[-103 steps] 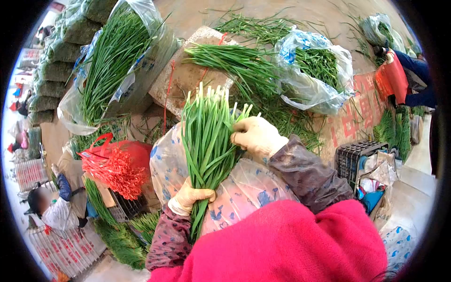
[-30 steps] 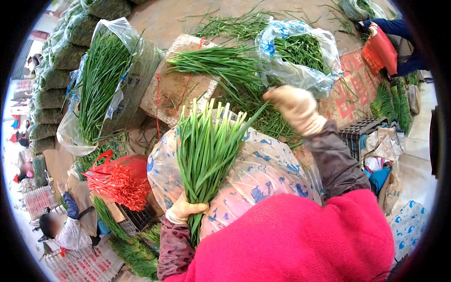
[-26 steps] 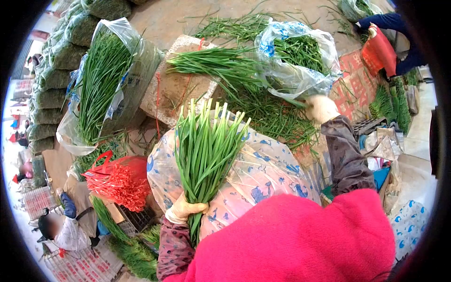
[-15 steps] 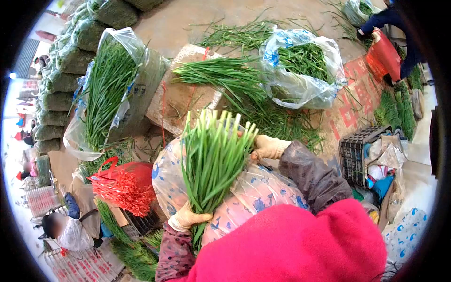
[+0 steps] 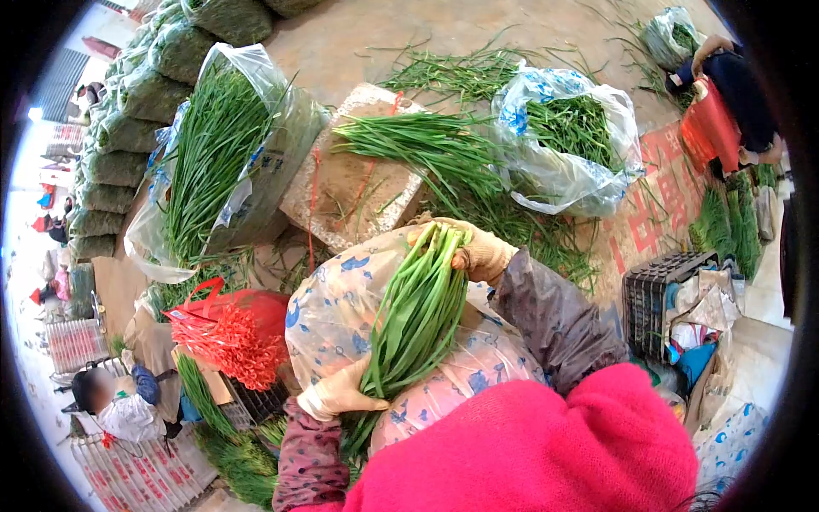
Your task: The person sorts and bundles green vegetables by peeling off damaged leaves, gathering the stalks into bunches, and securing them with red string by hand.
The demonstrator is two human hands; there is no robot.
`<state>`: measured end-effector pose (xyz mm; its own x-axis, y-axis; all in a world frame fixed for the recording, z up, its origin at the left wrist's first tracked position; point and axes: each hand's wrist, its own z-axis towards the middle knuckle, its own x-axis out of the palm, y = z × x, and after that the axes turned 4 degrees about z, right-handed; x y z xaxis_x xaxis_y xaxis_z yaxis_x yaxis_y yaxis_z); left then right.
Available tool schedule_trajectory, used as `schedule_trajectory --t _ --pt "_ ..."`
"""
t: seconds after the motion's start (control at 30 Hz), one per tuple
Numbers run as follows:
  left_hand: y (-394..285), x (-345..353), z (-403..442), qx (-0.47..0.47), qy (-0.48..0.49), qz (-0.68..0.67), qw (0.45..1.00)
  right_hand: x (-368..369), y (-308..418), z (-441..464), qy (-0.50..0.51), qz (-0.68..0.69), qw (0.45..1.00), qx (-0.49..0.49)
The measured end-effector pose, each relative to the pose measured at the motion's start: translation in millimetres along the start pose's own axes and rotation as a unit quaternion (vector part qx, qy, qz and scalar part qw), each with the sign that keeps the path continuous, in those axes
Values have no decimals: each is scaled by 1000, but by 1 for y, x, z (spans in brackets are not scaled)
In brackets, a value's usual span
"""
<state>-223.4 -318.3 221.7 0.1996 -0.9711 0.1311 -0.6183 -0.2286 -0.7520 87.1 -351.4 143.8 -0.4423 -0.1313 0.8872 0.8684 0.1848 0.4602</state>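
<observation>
Brown floor strewn with green, and both hands are on the bunch!

Out across the floor (image 5: 333, 47), loose stalks lie scattered, and stuffed sacks (image 5: 119, 166) climb in a stack at far left. Centre stage, the bunch of green stalks (image 5: 418, 316) lies aslant over the lap, on clear plastic (image 5: 328, 299) printed in blue. Left hand (image 5: 341, 392), pale-gloved, is clenched around the lower part, thumb across the stalks. Up top, the right hand (image 5: 485, 256) grasps the whitish ends, some of its fingers hidden behind them. Just beyond sits a speckled slab (image 5: 341, 200), more stalks (image 5: 418, 141) spread over it, flanked by an open bag (image 5: 153, 256) on the left and another plastic bag (image 5: 554, 192) on the right. Red strands (image 5: 243, 346) spill from a red bag (image 5: 269, 311) near the left hand.
</observation>
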Motion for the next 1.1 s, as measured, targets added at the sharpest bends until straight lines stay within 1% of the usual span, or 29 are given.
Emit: schedule_trajectory --t 0.03,0.07,0.13,0.2,0.23,0.27,0.3,0.33,0.4,0.43,0.47,0.5,0.53,0.6,0.63,0.67,0.7,0.73,0.77,0.8,0.83,0.87,0.93,0.97,1.0,1.07,1.1 --pt "-2 -8 -5 -23 23 68 997 -1 0 -2 -22 -8 1000 15" --pt "11 -15 -5 61 15 0 998 -2 -1 -3 -43 -17 998 32" --pt "-14 -25 -14 108 -37 -52 992 -4 -2 -2 -33 -35 998 29" --pt "-29 -38 -25 131 -91 -22 987 -2 1 -2 -24 -40 998 36" --pt "-39 -33 -22 169 -126 14 977 4 5 -1 -17 -57 997 46" --pt "-56 -24 -13 173 -131 9 976 12 7 1 -14 -61 997 53" --pt "-75 -12 0 202 -159 137 957 21 8 3 1 -70 997 36" --pt "-86 1 12 226 -186 264 919 30 7 7 17 -80 996 20" --pt "-85 27 38 152 -262 256 918 50 3 11 18 -78 997 -7" --pt "-74 34 49 132 -331 316 879 60 1 11 22 -75 997 -19" --pt "-61 41 59 151 -372 277 873 77 0 11 7 -67 997 -33" --pt "-52 42 63 133 -354 267 886 93 6 5 -65 -78 995 11" --pt "-46 44 66 115 -335 256 900 104 9 4 -137 -156 978 9" --pt "-61 42 60 119 -351 246 896 105 14 9 -153 -277 948 -35" --pt "-65 40 55 118 -366 239 892 105 25 15 -175 -307 932 -85" --pt "-49 32 58 170 -390 291 857 104 39 20 -198 -295 922 -154" --pt "-46 26 53 78 -393 320 859 106 62 25 -203 -263 923 -195" --pt "-45 16 48 -13 -392 346 853 120 87 25 -198 -273 908 -248" --pt "-20 3 48 67 -437 446 778 126 115 23 -156 -272 904 -291" --pt "-20 -2 39 -18 -427 492 758 142 136 24 -86 -268 885 -370" --pt "-16 -7 30 -27 -432 525 733 151 153 21 -16 -246 881 -404" --pt "-14 -12 24 -35 -439 555 706 156 172 23 84 -243 885 -388" --pt "-34 -22 13 -120 -404 502 755 155 205 32 -60 -368 868 -328" --pt "-30 -34 9 -46 -422 508 750 138 221 46 -52 -501 798 -331" --pt "-41 -44 5 -20 -421 494 761 145 217 50 -30 -505 800 -323" --pt "-73 -61 -7 177 -386 427 799 161 199 54 38 -443 845 -298" --pt "-89 -68 -7 258 -349 386 814 170 196 54 47 -465 845 -259"
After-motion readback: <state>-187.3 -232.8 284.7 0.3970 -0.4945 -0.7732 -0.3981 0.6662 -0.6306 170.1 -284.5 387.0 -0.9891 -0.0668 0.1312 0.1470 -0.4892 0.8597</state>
